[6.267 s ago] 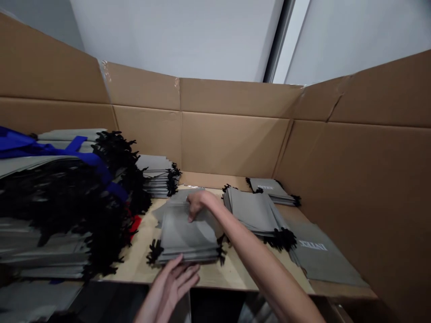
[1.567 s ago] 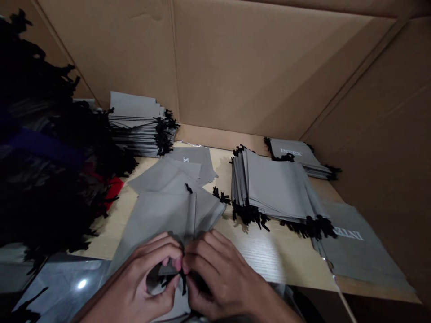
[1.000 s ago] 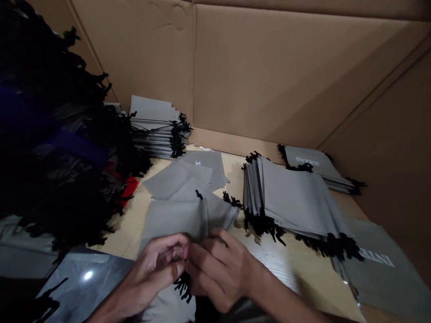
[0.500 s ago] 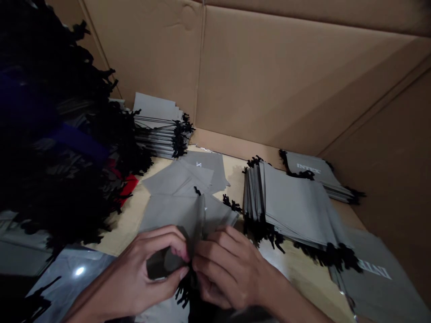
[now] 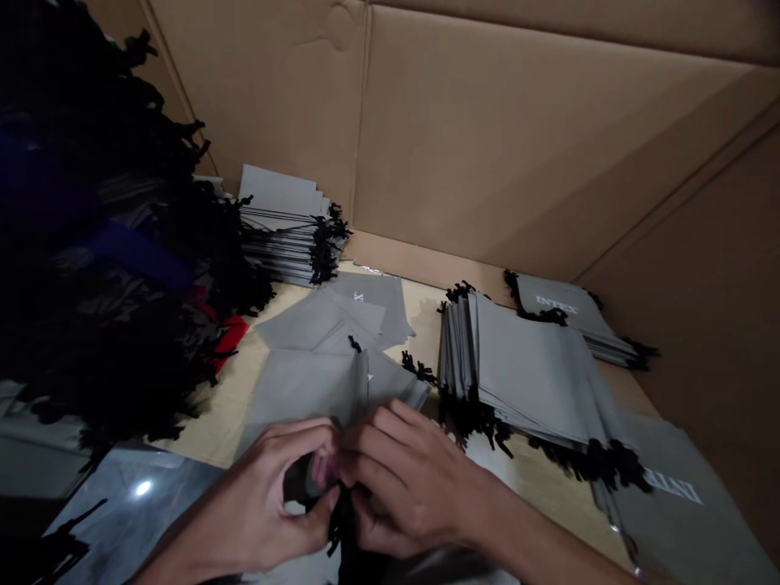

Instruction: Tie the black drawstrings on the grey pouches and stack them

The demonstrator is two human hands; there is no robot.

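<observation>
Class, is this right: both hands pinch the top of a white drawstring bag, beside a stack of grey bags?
No: the head view shows the bag is grey, not white. The left hand and right hand do pinch its top, beside the stack.

Grey fabric drawstring pouch [image 5: 292, 398], body lying flat, neck bunched, black cords [image 5: 334, 528] dangling

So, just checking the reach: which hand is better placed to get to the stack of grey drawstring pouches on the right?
Probably the right hand: it sits close beside the stack of grey drawstring pouches, while the left hand lies farther off. Both pinch the grey pouch.
</observation>
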